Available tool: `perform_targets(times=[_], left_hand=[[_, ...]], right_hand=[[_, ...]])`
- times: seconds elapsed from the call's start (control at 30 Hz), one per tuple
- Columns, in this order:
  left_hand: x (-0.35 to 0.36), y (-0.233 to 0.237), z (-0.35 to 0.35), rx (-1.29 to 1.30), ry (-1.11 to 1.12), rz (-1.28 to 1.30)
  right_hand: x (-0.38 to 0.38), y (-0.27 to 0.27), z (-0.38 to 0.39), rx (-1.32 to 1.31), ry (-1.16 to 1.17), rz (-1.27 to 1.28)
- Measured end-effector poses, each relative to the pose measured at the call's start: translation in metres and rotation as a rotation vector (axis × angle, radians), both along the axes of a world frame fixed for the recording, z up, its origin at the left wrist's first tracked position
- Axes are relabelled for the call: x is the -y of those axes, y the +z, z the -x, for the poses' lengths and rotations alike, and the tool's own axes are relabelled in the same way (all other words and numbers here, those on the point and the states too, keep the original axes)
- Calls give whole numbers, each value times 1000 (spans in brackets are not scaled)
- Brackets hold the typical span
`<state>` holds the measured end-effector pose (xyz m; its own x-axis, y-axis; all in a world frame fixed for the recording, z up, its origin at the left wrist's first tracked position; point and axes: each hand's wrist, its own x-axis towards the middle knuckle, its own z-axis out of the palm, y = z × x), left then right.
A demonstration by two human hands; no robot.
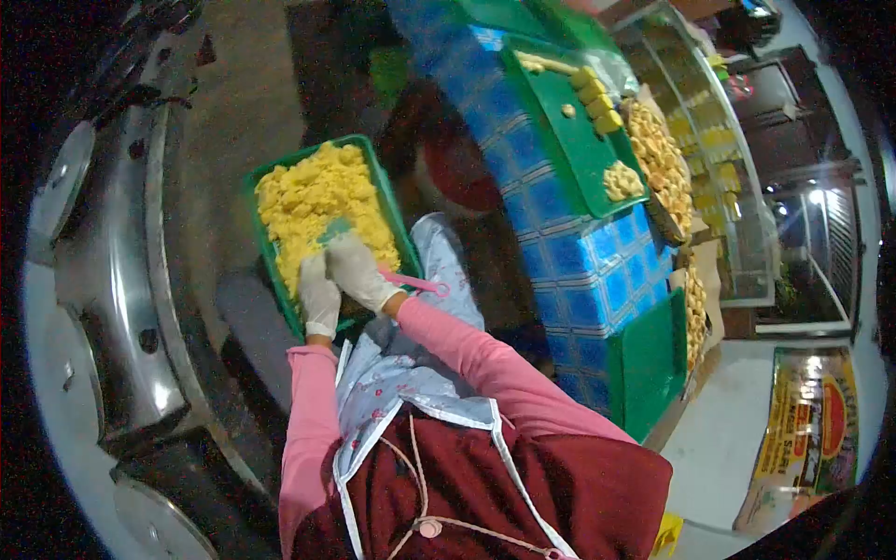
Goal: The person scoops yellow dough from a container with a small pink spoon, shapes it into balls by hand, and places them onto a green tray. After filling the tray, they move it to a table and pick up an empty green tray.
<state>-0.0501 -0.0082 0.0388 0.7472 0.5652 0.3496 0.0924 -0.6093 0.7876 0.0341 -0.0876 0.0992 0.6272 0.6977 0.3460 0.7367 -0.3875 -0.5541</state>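
A green tray (390,201) full of crumbly yellow dough (322,191) rests low in front of my lap. My left hand (320,297), in a whitish glove, is at the tray's near part, against the dough. Beside it and touching it is my right hand (359,271), gloved too, with its fingers curled down at the dough. A small greenish thing (336,229) shows just beyond my fingertips. What either hand grips is hidden. A pink handle (420,283) sticks out beside my right wrist, over the tray's edge.
On the right, a table with a blue checked cloth (551,271) bears a green tray (560,121) with yellow blocks (597,98) and dough pieces (621,182). Small pale pieces (658,159) are heaped beyond it. Another green tray (649,373) lies nearer. Metal equipment (121,280) stands left.
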Motion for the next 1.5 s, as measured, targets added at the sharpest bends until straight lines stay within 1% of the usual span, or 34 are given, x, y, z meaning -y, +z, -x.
perform_targets(times=[0.03, 0.07, 0.1, 0.13, 0.17, 0.2, 0.23, 0.3, 0.37, 0.4, 0.43, 0.47, 0.5, 0.53, 0.57, 0.6, 0.63, 0.67, 0.7, 0.77, 0.8, 0.87, 0.9, 0.93, 0.97, 1.03, 1.07, 1.17, 1.2, 1.27, 1.3, 1.33, 1.43, 1.5], left_hand=[[1, 6, 2, -56, -41, 82], [2, 11, 3, -84, -37, 101], [2, 11, 4, -113, -23, 118], [2, 26, 7, -132, -14, 65], [4, 41, 7, -150, -15, 17], [7, 42, 7, -134, -6, 12], [9, 35, 6, -113, -2, 7], [7, 18, 5, -120, -69, -84], [11, 24, 6, -179, -76, -325], [17, 35, 9, -277, -107, -362], [25, 51, 14, -374, -138, -397], [29, 63, 17, -473, -170, -430], [30, 69, 15, -527, -174, -452], [33, 72, 14, -582, -181, -472], [35, 73, 14, -635, -188, -493], [33, 69, 13, -634, -186, -548], [34, 66, 13, -626, -184, -542], [34, 64, 12, -618, -180, -537], [33, 63, 13, -611, -173, -534], [26, 52, 18, -436, -171, -445], [22, 48, 20, -350, -168, -396], [13, 39, 22, -153, -8, -6], [12, 38, 24, -54, 68, 190], [13, 38, 25, -115, 195, 244], [15, 38, 24, -108, 194, 494], [22, 26, 19, -82, 185, 998], [22, -19, 11, 19, 131, 935], [21, 14, 0, -96, 176, 854], [23, 2, -2, -59, 165, 795], [16, 8, -5, -95, 149, 816], [15, 7, -5, -113, 141, 825], [20, 6, -6, 20, 166, 851], [16, -1, 1, 38, 134, 989], [23, -6, 3, 204, 165, 1204]], right_hand=[[-1, -1, 3, -45, -4, -23], [-1, -12, 3, -97, -47, 52], [1, 0, 3, -214, -39, 55], [5, 7, 6, -183, -44, -61], [7, 7, 3, -158, -14, 26], [9, 2, 5, -242, -42, -111], [10, -2, 2, -315, -47, -77], [13, -10, -1, -394, -71, -122], [16, -27, -7, -448, -103, -207], [22, -33, -11, -471, -126, -246], [33, -14, -11, -351, -154, -155], [47, 26, -6, -232, -181, -62], [58, 49, -6, -115, -206, 31], [68, 46, -10, -7, -182, 225], [79, 43, -9, 19, -126, 349], [88, 44, -6, 48, -70, 469], [94, 45, -3, 81, -14, 584], [94, 44, 3, 102, -50, 623], [95, 44, 3, 29, -71, 605], [92, 44, 4, -114, -97, 564], [92, 46, 3, -143, -105, 526], [97, 52, 5, -211, -130, 458], [95, 48, 7, -230, -97, 420], [90, 43, 8, -248, -67, 382], [83, 38, 6, -261, -38, 341], [55, 26, 11, -136, -38, 628], [46, 23, 13, -74, -34, 771], [42, 29, 21, -142, -7, 437], [40, 16, 20, -109, -9, 400], [37, 1, 15, -84, -3, 455], [34, 3, 16, -72, 1, 481], [32, 7, 19, -84, -22, 426], [40, 8, 24, -52, 8, 322], [47, 19, 26, -65, 10, 436]])
